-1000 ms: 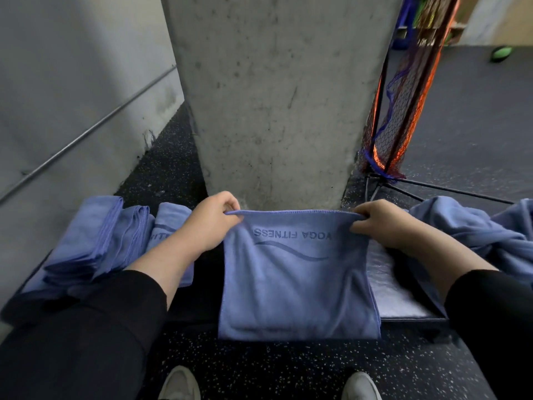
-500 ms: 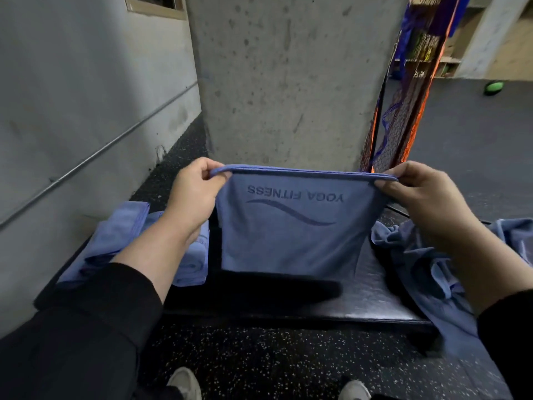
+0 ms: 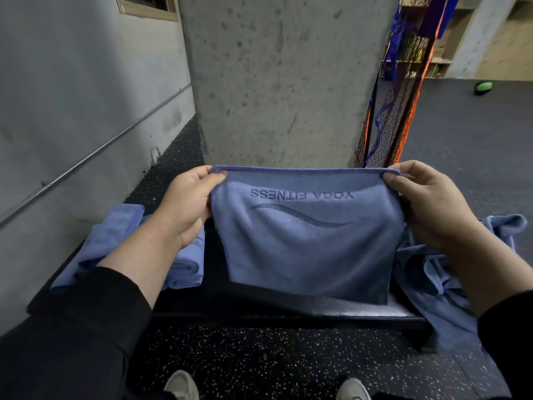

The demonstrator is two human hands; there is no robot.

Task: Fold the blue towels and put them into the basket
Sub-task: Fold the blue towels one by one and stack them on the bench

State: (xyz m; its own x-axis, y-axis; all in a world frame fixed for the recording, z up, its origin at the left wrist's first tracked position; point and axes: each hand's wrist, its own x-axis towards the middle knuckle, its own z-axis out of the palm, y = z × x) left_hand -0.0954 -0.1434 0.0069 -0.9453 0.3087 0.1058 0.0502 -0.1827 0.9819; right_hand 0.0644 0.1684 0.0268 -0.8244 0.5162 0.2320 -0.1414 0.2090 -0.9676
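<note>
Fingers of the left hand point(image 3: 184, 206) and right hand point(image 3: 429, 203) pinch the top corners of 1 blue towel point(image 3: 308, 241), hanging mid-frame above the black bench point(image 3: 288, 310).

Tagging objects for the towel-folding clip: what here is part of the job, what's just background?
Job: held towel, pinched at its top corners by left hand and right hand; folded towels; unfolded towels; bench. No basket visible.

Background: pillar, netting, wall rail, green ball.
</note>
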